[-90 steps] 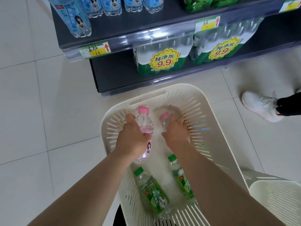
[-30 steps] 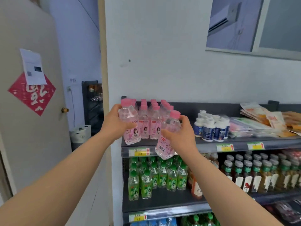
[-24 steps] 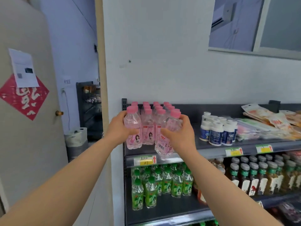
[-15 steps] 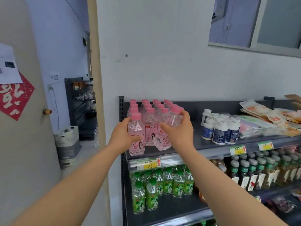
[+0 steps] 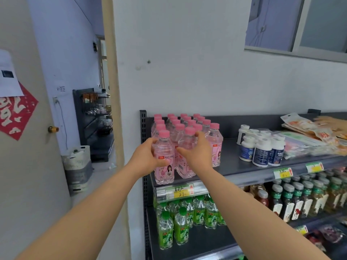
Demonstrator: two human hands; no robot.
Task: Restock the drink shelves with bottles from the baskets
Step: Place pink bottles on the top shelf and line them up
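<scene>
My left hand (image 5: 145,158) grips a pink-capped peach soda bottle (image 5: 164,166) standing at the front left corner of the top shelf (image 5: 242,168). My right hand (image 5: 197,153) wraps around a second pink bottle (image 5: 185,160), slightly tilted, just right of the first. Behind both stands a block of several matching pink bottles (image 5: 180,124). No basket is in view.
White and blue jars (image 5: 260,147) and flat snack packets (image 5: 311,134) share the top shelf to the right. Green bottles (image 5: 180,224) and dark-labelled bottles (image 5: 304,199) fill the shelf below. A doorway and a stack of crates (image 5: 78,166) lie to the left.
Both hands carried pink bottles up from the white basket to the top shelf. Over the last second they lowered them onto the shelf's front edge beside the pink group.
</scene>
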